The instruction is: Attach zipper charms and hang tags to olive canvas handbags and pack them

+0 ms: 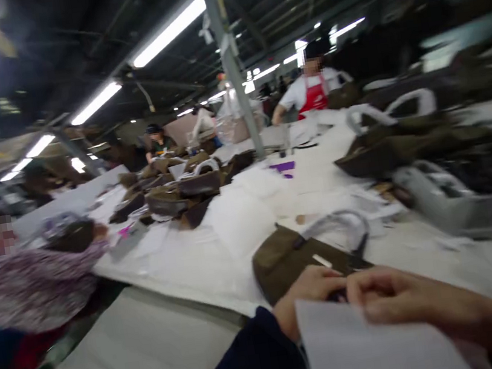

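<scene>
Your left hand (310,296) and right hand (401,297) curl nearly closed, fingers close together, with an olive bag (285,264) lying just beyond them within easy reach and a white paper sheet (368,338) just below, though whether they grip anything I cannot tell.

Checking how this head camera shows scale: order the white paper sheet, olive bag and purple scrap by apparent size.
The white paper sheet and olive bag look about alike; the sheet's nearness to the camera leaves their order unsure. The purple scrap is clearly smallest.
</scene>
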Motion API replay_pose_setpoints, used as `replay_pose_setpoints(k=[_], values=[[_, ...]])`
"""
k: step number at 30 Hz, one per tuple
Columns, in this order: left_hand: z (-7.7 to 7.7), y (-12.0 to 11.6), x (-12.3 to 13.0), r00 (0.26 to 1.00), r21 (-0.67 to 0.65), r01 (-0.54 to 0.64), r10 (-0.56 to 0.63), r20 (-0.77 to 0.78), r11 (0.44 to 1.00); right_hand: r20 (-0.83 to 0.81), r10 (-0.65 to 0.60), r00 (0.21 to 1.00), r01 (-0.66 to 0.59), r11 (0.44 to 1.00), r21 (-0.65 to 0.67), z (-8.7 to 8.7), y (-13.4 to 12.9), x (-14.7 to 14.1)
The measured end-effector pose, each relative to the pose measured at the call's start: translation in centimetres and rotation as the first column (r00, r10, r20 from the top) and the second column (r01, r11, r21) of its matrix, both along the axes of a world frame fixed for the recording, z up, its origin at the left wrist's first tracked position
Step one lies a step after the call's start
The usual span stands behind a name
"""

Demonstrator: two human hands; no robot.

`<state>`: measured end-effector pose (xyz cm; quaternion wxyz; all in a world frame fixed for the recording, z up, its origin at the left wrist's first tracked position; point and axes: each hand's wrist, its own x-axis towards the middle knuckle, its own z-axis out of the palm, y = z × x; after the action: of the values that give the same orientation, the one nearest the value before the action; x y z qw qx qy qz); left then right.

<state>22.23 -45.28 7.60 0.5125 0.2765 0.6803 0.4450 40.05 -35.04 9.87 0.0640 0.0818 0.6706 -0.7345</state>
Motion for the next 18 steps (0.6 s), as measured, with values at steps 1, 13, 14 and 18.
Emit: replay_pose_setpoints(k=[1,13,14,18], values=[[-0.3,1.1,0.5,0.993,-0.004,0.112,-0.112,0.044,0.994,0.024,0.015,1.0,-0.016,0.998,0.054,-0.6,-0.6,1.1],[2.5,4.5,0.1,0.927,0.006,0.372,-0.372,0.038,0.928,-0.052,-0.476,0.878,0.369,0.603,0.707,-4.5,0.2,3.1],[2.8,4.6,0.2,0.927,-0.003,0.375,-0.375,0.026,0.927,-0.072,-0.484,0.872,0.368,0.552,0.748,-4.2,0.3,2.5],[3.4,5.0,0.3,0.925,-0.029,0.378,-0.379,-0.017,0.925,-0.127,-0.525,0.842,0.349,0.349,0.87,-4.0,1.1,0.8]])
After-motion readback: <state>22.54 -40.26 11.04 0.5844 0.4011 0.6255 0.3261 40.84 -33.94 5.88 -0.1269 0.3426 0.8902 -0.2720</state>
